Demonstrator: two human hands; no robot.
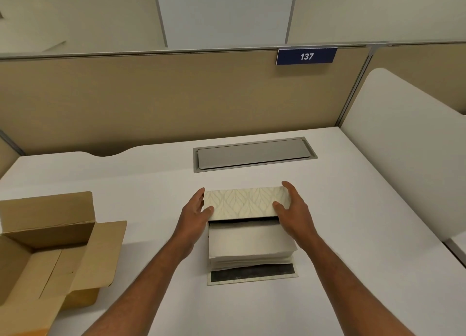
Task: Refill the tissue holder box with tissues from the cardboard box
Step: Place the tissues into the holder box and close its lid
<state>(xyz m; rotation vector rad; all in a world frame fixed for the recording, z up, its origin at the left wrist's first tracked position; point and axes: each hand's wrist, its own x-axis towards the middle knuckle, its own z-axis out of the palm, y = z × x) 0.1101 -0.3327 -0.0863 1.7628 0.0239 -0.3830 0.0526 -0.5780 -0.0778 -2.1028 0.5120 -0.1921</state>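
Observation:
The cream tissue holder box [243, 203], patterned with leaf shapes, lies on the white desk [353, 209] in the middle. My left hand [195, 213] grips its left end and my right hand [293, 209] grips its right end. A stack of white tissues [251, 242] sticks out of its near open side towards me. Under the stack lies the holder's flat base panel [252, 276] with a dark inner face. The open brown cardboard box [42, 250] stands at the left, flaps spread; its inside looks empty from here.
A grey cable hatch [254, 154] is set into the desk behind the holder. Beige partition walls [151, 96] close the back, with a blue sign reading 137 [306, 56]. A white curved divider [403, 146] stands along the right edge.

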